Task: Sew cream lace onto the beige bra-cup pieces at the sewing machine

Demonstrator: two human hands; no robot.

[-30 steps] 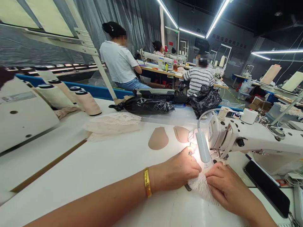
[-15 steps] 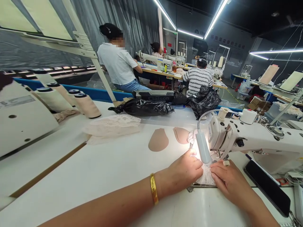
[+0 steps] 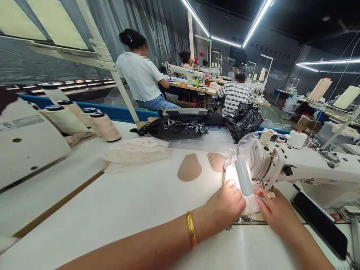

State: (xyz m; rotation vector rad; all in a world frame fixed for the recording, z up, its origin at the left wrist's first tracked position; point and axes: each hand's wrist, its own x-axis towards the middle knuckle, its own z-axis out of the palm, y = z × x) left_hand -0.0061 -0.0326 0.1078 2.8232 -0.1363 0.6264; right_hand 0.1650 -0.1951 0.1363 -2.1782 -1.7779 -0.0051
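Left hand: the left hand (image 3: pixel 226 204) lies palm down on the lace piece (image 3: pixel 251 204), fingers together and pressed flat on the fabric's left edge, closing around nothing; a gold bangle (image 3: pixel 191 229) circles the wrist.
Right hand: the right hand (image 3: pixel 277 211) rests on the right side of the same lace, fingers bent and bearing down on it; whether any fold is pinched between thumb and finger cannot be told.
Lace piece: pale, netted, flat on the machine bed between the two hands, directly under the lamp (image 3: pixel 243 181) and just in front of the needle area, which the lamp partly hides.
Sewing machine: the white sewing machine (image 3: pixel 303 165) stands on the right of the white table (image 3: pixel 126 202), its head over the lace.
Cut pieces: two tan oval pads (image 3: pixel 189 168) lie on the table beyond the left hand, apart from it.
Lace stack: a folded heap of pale lace (image 3: pixel 135 149) sits further left.
Bags: black plastic bags (image 3: pixel 174 128) at the table's far edge, bunched shut; contents not visible.
Thread: cones of beige thread (image 3: pixel 105 126) stand at far left.
Phone: a dark phone (image 3: pixel 319 223) lies to the right of the right hand.
Others: seated people (image 3: pixel 140 75) work at benches behind.
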